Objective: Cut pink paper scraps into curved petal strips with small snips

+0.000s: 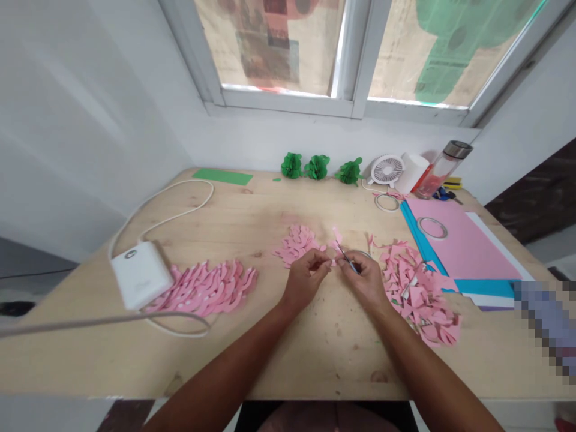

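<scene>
Pink cutouts [220, 287] lie left; centre, the left hand [306, 277] pinches a small pink piece [333, 262]; beside it, the right hand [363, 277] grips scissors [349, 263]. Trimming seems underway; the next cut calls for keeping the paper steady.

Your left forearm [243, 345] and right forearm [416, 354], both bare, enter from the bottom left and bottom right of the frame and taper to slim, bare wrists. Your left hand [306, 279] and right hand [363, 279], near the centre, are ungloved, with slender fingers. At the bottom centre you seem to wear a dusky pink garment [315, 419] with a thin vertical line, edged by black [402, 415] that may be clothing or a seat.
</scene>
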Available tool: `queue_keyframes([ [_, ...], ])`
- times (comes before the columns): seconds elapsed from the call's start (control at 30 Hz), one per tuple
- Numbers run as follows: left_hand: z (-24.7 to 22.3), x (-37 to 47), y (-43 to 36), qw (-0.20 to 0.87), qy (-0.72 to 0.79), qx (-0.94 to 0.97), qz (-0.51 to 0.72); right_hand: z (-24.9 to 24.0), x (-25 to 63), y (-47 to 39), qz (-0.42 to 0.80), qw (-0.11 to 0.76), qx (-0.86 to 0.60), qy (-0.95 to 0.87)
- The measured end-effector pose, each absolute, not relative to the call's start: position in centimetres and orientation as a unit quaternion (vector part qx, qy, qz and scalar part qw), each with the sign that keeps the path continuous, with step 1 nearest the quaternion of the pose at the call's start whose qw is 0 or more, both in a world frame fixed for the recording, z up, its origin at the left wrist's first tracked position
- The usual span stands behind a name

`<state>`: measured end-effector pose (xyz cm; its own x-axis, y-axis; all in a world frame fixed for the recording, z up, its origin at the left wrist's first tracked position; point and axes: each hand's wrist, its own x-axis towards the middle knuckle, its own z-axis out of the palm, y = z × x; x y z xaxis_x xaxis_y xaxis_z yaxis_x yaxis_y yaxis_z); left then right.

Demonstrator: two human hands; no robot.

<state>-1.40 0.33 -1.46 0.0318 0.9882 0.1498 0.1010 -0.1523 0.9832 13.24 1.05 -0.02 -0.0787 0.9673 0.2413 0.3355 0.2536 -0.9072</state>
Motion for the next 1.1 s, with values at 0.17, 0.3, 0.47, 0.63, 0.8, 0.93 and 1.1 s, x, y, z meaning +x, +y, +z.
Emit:
queue_keyframes([
  [0.17, -1.72, -1.31, 0.38, 0.449, 0.478, 0.56, 0.506, -0.14, 13.26, 1.11, 0.345, 0.454, -0.498, -0.653],
  [0.3, -1.86, -1.21, 0.31, 0.44, 0.484, 0.563, 0.505, -0.16, 13.21, 1.11, 0.353, 0.448, -0.498, -0.653],
  [0.47, -1.43, -1.13, 0.11, 0.379, 0.502, 0.6, 0.495, -0.06, 13.16, 1.09, 0.367, 0.444, -0.498, -0.649],
  [0.63, -1.04, -1.21, 0.03, 0.317, 0.511, 0.618, 0.506, -0.2, 13.16, 1.17, 0.376, 0.443, -0.502, -0.641],
  [0.8, -1.24, -1.29, -0.02, 0.279, 0.506, 0.651, 0.492, -0.15, 13.14, 1.2, 0.386, 0.444, -0.497, -0.638],
  [0.93, -1.4, -1.33, -0.05, 0.248, 0.505, 0.679, 0.473, -0.09, 13.18, 1.19, 0.393, 0.449, -0.5, -0.628],
  [1.1, -1.31, -1.28, -0.02, 0.212, 0.482, 0.705, 0.475, -0.25, 13.27, 1.24, 0.41, 0.446, -0.516, -0.605],
])
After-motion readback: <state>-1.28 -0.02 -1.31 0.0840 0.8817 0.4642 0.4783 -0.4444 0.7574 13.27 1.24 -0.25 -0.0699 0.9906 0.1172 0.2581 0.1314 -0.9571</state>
